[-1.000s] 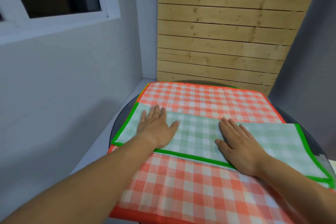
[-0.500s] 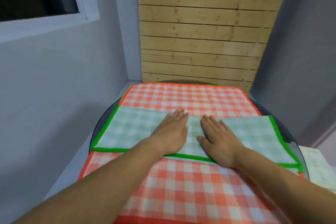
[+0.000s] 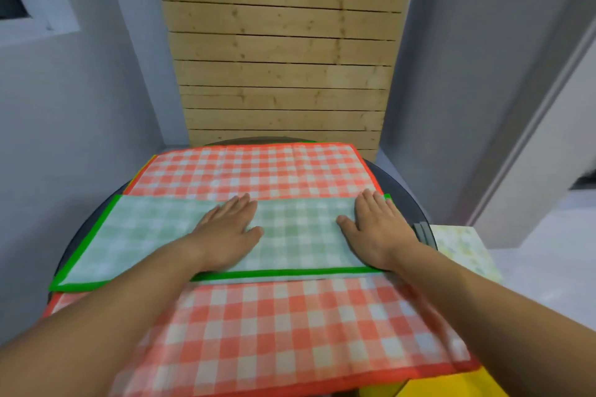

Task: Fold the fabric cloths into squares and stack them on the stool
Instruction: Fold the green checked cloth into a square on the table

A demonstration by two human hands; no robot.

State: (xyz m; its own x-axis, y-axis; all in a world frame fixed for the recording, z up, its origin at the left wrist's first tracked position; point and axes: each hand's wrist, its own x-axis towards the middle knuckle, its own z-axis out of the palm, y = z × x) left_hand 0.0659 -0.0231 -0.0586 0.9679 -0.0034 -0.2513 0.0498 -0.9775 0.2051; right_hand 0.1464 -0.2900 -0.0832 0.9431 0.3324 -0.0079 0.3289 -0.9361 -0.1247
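Note:
A green checked cloth (image 3: 142, 235) with a bright green border lies folded into a long strip across an unfolded orange checked cloth (image 3: 258, 332). Both rest on a round dark table (image 3: 403, 193). My left hand (image 3: 225, 232) presses flat on the middle of the green strip, fingers straight. My right hand (image 3: 377, 229) lies flat on the strip's right end, fingertips near its far right corner. The strip's right edge is hidden under that hand.
A surface with a pale yellow patterned cloth (image 3: 464, 248) stands low at the right of the table. Something yellow (image 3: 451, 387) shows under the near right corner. Grey walls close in left and right, with wooden planks (image 3: 280, 74) behind.
My right hand has slid from the middle of the green strip out to its right end. My left hand stays near the middle. The camera has turned left.

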